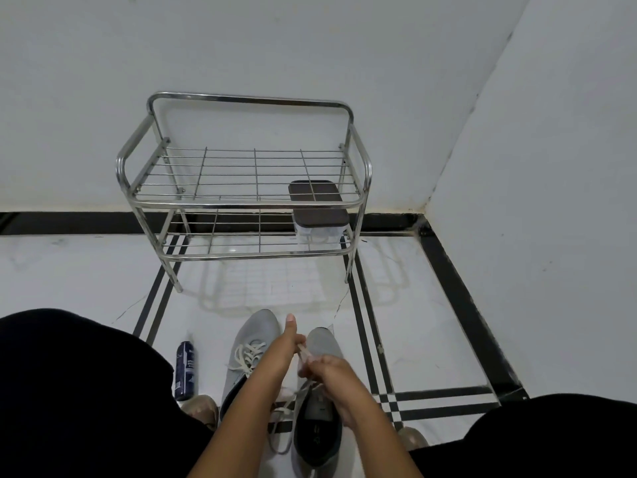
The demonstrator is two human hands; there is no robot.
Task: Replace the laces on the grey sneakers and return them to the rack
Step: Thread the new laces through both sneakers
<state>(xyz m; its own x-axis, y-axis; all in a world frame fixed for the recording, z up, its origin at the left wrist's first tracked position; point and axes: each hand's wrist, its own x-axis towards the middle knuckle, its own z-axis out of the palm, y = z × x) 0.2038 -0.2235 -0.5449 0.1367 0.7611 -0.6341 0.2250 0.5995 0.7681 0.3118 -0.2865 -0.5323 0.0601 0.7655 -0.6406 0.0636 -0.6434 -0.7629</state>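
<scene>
Clearly you were mid-lacing: both your left hand [291, 339] and right hand [325, 369] pinched the lace [304, 351] over the right sneaker [319, 401] on the floor; next, probably, you needed an eyelet.

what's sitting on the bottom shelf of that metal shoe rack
On the rack's bottom shelf, at its right end, stands a clear box with a dark brown lid. Its contents cannot be made out. The top shelf's wires cross in front of the lid.
</scene>
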